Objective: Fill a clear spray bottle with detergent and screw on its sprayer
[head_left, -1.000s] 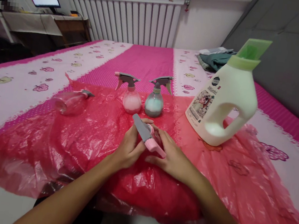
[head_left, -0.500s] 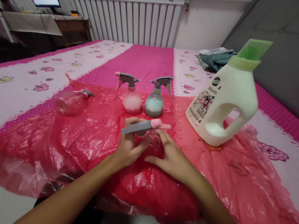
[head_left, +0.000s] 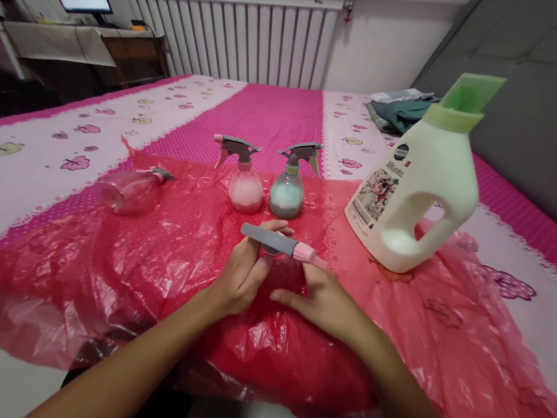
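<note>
The left hand (head_left: pixel 242 272) has its fingers bent around the neck of a spray bottle (head_left: pixel 279 243), thumb on the near side; the right hand (head_left: pixel 323 301) keeps its thumb wide, but its other fingertips are hidden, so one cannot tell how firmly they hold; this bottle is at the near middle, over the red plastic sheet (head_left: pixel 151 268); to handle it well, the round body should probably be steadied gently and the head kept level; counted, there are four spray bottles: one in hand, two standing (head_left: pixel 246 192) (head_left: pixel 286 196) just beyond, one lying (head_left: pixel 132 192) at left; also one white jug (head_left: pixel 437 167) at right.
</note>
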`<state>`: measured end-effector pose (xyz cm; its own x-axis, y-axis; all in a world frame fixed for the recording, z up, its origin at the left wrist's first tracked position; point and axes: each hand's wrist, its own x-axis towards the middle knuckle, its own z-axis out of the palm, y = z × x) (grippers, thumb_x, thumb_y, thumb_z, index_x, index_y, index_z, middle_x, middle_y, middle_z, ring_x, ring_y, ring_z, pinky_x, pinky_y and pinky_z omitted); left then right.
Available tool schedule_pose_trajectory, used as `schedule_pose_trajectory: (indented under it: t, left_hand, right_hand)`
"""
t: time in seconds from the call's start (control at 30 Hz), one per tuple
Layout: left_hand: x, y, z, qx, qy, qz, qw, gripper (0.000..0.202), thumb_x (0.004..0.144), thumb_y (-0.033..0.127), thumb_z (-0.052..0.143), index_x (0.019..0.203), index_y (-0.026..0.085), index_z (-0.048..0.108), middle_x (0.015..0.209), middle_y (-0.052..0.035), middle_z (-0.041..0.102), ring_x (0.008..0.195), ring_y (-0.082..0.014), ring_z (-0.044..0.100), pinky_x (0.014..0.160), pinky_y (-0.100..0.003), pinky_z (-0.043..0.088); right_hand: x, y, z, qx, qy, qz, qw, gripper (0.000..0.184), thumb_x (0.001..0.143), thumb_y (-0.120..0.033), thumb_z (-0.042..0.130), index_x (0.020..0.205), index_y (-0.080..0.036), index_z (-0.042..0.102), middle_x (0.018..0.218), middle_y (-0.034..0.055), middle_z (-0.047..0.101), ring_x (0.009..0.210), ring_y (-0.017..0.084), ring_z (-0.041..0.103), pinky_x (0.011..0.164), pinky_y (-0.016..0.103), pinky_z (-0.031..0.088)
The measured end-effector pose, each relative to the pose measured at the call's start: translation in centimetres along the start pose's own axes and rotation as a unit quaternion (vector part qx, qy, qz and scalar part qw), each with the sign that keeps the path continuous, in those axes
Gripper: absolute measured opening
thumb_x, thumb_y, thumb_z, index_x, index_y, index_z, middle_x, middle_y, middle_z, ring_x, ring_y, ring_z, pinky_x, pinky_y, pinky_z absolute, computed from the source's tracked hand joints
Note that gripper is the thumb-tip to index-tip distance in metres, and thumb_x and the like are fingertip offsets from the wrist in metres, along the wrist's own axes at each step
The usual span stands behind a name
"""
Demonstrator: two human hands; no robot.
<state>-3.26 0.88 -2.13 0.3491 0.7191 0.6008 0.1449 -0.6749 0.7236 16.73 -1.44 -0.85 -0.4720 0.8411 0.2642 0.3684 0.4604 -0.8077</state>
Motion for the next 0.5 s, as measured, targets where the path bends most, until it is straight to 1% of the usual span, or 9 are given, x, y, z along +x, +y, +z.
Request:
schedule_pose_trajectory:
  t: [0.07, 0.17, 0.33, 0.43, 0.5]
  left_hand:
    - [0.2, 0.2, 0.0, 0.037, 0.013, 0.007, 0.999, 0.038, 0.108, 0.036, 0.045, 0.145, 0.029, 0.049, 0.136, -0.0121, 0.065, 0.119, -0.0283, 0.066, 0.105, -0.050, 0.054]
    - [0.5, 0.6, 0.0, 0.080, 0.034, 0.038, 0.995, 0.032, 0.104, 0.034, 0.053, 0.135, 0.027, 0.054, 0.124, -0.0101, 0.068, 0.103, -0.0248, 0.070, 0.094, -0.045, 0.058]
    - [0.9, 1.0, 0.3, 0.079, 0.100, 0.028, 0.991, 0.027, 0.099, 0.034, 0.066, 0.123, 0.026, 0.057, 0.111, -0.0065, 0.065, 0.086, -0.0190, 0.068, 0.076, -0.036, 0.060]
    - [1.2, 1.1, 0.4, 0.068, 0.115, 0.017, 0.991, 0.025, 0.098, 0.035, 0.069, 0.117, 0.024, 0.058, 0.106, -0.0046, 0.062, 0.079, -0.0150, 0.065, 0.070, -0.031, 0.058]
    - [1.3, 1.1, 0.4, 0.063, 0.119, 0.018, 0.991, 0.025, 0.096, 0.035, 0.071, 0.114, 0.024, 0.058, 0.103, -0.0028, 0.061, 0.076, -0.0133, 0.064, 0.068, -0.029, 0.057]
  right_hand:
    - [0.0, 0.0, 0.0, 0.007, 0.005, 0.013, 1.000, 0.069, 0.090, -0.038, 0.078, 0.152, -0.031, 0.047, 0.155, 0.0095, 0.055, 0.146, 0.031, 0.050, 0.123, 0.055, 0.042]
    - [0.0, -0.1, 0.1, 0.017, 0.003, 0.038, 0.999, 0.078, 0.089, -0.038, 0.079, 0.155, -0.028, 0.039, 0.158, 0.0112, 0.051, 0.149, 0.030, 0.047, 0.125, 0.054, 0.040]
    - [0.1, -0.3, 0.2, 0.001, -0.007, 0.066, 0.998, 0.082, 0.088, -0.042, 0.079, 0.156, -0.025, 0.036, 0.159, 0.0133, 0.049, 0.153, 0.032, 0.042, 0.128, 0.055, 0.036]
    - [0.1, -0.3, 0.2, -0.001, -0.008, 0.069, 0.998, 0.085, 0.088, -0.043, 0.080, 0.157, -0.025, 0.035, 0.162, 0.0136, 0.047, 0.154, 0.032, 0.041, 0.128, 0.055, 0.036]
    - [0.1, -0.2, 0.2, 0.000, -0.007, 0.066, 0.998, 0.084, 0.088, -0.043, 0.079, 0.157, -0.025, 0.035, 0.162, 0.0136, 0.046, 0.154, 0.031, 0.041, 0.128, 0.055, 0.036]
